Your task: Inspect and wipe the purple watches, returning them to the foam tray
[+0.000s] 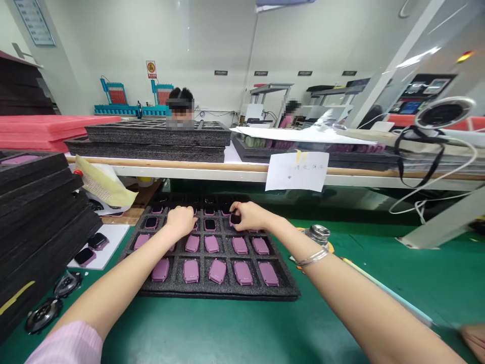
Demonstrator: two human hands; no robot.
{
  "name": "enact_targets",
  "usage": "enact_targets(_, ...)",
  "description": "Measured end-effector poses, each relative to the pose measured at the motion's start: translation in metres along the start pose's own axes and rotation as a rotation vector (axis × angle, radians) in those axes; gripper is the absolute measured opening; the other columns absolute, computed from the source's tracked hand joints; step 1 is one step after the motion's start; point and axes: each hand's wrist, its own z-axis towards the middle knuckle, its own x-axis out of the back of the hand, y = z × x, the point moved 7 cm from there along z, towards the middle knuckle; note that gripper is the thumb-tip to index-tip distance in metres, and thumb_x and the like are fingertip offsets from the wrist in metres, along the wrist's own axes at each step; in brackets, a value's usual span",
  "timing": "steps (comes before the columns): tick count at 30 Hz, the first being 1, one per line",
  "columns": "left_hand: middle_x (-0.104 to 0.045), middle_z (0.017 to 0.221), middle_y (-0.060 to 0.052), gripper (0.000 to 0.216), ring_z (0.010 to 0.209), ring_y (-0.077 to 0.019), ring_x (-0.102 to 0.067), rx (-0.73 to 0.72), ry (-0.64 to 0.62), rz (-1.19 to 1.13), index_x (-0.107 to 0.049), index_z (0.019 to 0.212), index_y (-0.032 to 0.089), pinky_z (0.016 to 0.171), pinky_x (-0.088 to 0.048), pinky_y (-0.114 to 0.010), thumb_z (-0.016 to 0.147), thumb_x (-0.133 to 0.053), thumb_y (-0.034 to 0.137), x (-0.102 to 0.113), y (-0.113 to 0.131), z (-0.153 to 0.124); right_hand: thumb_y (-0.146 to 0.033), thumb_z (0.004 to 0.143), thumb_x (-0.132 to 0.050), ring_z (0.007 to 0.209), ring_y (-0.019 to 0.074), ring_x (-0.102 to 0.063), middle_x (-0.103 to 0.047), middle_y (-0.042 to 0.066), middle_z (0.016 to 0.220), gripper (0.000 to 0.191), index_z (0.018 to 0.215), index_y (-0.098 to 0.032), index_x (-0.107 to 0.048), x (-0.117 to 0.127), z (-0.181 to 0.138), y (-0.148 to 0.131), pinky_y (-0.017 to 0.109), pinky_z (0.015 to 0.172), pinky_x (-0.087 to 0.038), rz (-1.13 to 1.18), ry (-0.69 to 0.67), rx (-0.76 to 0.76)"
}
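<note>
A black foam tray (212,290) lies on the green mat, its pockets filled with several pink watch bodies (215,270); those in the far rows lie black screen up. My right hand (248,216) pinches one black-faced pink watch body (235,219) over a pocket in the tray's far right part. My left hand (181,221) rests curled over the middle-left rows, fingers closed; what they hold is hidden. A metal bangle (312,258) circles my right wrist.
Stacks of black foam trays (34,212) stand at the left, more on the shelf (159,136) beside red foam sheets (45,129). Loose watch bodies (93,247) lie on a white sheet at the left. A small metal-capped jar (318,233) stands right of the tray. Two people sit behind the shelf.
</note>
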Motion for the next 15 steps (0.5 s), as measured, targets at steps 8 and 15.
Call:
enact_targets(8, -0.07, 0.1, -0.005, 0.033, 0.092, -0.0198, -0.067, -0.154, -0.119, -0.104, -0.067, 0.103, 0.014, 0.086, -0.056, -0.041, 0.095, -0.062, 0.046, 0.014, -0.003, 0.01, -0.035, 0.097, -0.064, 0.107, 0.0227, -0.066, -0.065, 0.009, 0.126, 0.033, 0.125, -0.018, -0.062, 0.0, -0.015, 0.036, 0.044, 0.091, -0.058, -0.012, -0.099, -0.068)
enact_targets(15, -0.069, 0.113, -0.008, 0.031, 0.105, -0.0226, -0.066, -0.269, -0.105, -0.131, -0.067, 0.111, 0.015, 0.095, -0.053, -0.046, 0.096, -0.061, 0.042, 0.0, 0.045, 0.017, -0.035, 0.097, -0.064, 0.107, 0.0226, -0.066, -0.064, 0.009, 0.125, 0.033, 0.125, -0.018, -0.061, -0.004, -0.004, 0.033, 0.043, 0.089, -0.058, -0.027, -0.176, -0.197)
